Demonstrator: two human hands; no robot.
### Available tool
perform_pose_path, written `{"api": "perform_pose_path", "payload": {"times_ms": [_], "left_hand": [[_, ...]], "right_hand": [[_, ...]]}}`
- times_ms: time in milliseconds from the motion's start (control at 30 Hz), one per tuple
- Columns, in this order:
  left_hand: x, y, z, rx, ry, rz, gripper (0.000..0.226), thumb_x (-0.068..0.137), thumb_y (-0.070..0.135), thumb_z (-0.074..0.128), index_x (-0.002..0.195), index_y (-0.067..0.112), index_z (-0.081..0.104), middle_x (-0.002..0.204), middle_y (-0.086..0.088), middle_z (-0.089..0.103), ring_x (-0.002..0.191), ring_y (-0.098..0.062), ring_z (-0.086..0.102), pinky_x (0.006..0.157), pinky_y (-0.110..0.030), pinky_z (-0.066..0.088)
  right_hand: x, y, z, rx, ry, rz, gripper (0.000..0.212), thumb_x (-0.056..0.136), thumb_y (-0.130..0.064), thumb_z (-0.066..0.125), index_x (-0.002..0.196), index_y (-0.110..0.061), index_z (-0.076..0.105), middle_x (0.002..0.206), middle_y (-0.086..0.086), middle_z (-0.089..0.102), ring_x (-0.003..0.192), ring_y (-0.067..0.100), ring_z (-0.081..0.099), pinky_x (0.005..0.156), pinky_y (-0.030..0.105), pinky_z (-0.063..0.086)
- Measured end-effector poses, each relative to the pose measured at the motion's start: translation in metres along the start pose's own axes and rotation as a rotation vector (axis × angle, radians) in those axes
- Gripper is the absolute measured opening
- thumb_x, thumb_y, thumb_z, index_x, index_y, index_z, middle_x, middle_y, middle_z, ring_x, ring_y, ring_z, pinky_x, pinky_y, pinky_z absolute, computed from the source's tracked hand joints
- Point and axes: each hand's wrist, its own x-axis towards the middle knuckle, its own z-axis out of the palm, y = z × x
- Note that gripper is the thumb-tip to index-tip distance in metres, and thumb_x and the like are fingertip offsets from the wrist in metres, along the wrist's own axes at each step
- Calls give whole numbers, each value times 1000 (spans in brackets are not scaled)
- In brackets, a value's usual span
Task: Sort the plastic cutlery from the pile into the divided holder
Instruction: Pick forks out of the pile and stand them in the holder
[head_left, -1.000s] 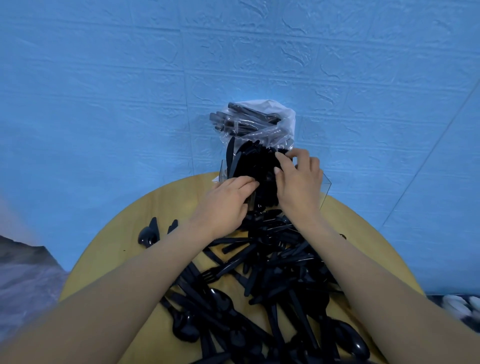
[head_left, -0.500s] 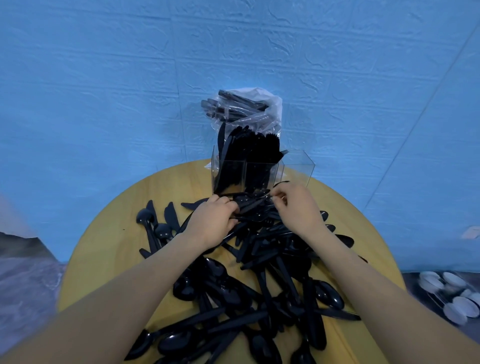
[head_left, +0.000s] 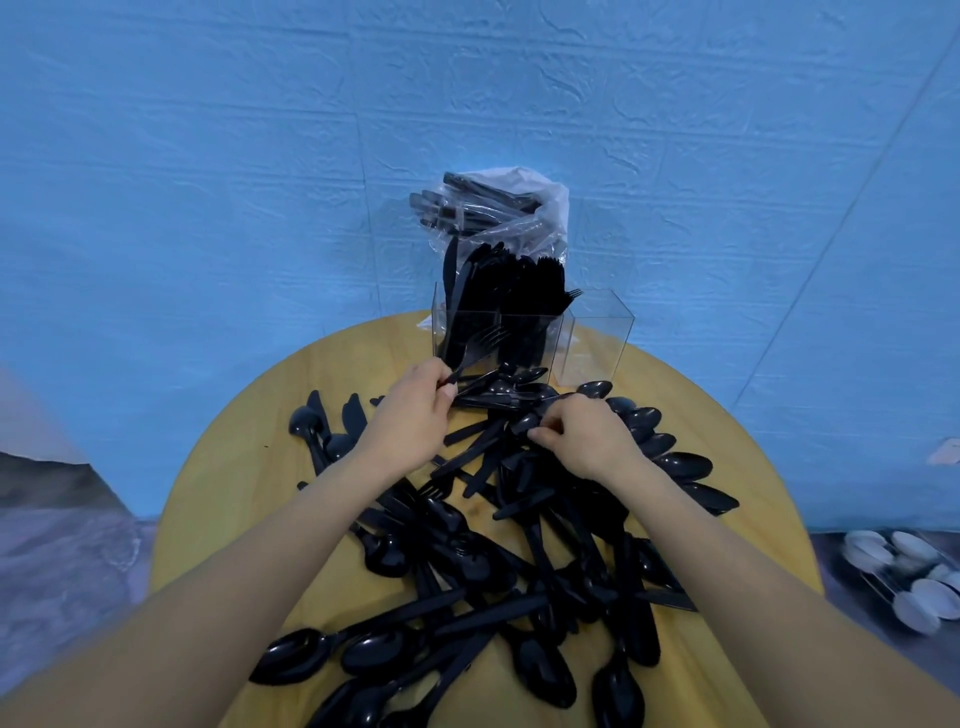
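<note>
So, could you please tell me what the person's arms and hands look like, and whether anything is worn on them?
Both forearms are bare to the frame's edge: no sleeves, gloves, watch or rings show on the left hand or the right hand.

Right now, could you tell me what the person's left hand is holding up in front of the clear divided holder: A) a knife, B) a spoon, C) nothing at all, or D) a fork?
D: the left hand pinches the handle of a black fork, whose tines show against the front of the clear divided holder.
</note>
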Motion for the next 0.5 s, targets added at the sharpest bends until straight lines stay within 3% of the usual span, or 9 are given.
{"api": "perform_pose_path", "payload": {"times_ms": [133, 300, 400, 500], "left_hand": [[-11, -3, -3, -54, -44, -51, 12, 101, 20, 37, 94, 15, 46, 71, -3, 51, 57, -12, 43, 51, -24, 33], [-23, -5, -2, -76, -59, -80, 11, 101, 20, 38, 99, 14, 47, 72, -1, 52, 57, -11, 43, 51, -23, 35], [-25, -8, -3, -92, -50, -88, 12, 101, 19, 37, 103, 13, 47, 77, 3, 54, 59, -7, 45, 51, -18, 34], [-27, -10, -6, -115, -41, -92, 18, 101, 16, 35, 113, 13, 48, 92, 3, 61, 78, -3, 51, 56, -11, 34]], "right_hand": [[1, -15, 1, -121, -65, 71, 32, 88, -44, 59, 101, -15, 60, 101, 4, 63, 101, 27, 57, 87, 36, 38], [6, -32, 0, -19, -130, 208, 26, 80, -30, 68, 73, -17, 47, 84, 2, 56, 85, 26, 56, 89, 38, 40], [10, -36, 1, 128, -122, 278, 22, 77, -21, 68, 71, -13, 49, 79, 5, 57, 77, 25, 59, 74, 34, 49], [12, -35, -6, 311, -80, 306, 27, 79, -16, 69, 64, -10, 47, 69, 6, 58, 60, 21, 54, 65, 34, 51]]}}
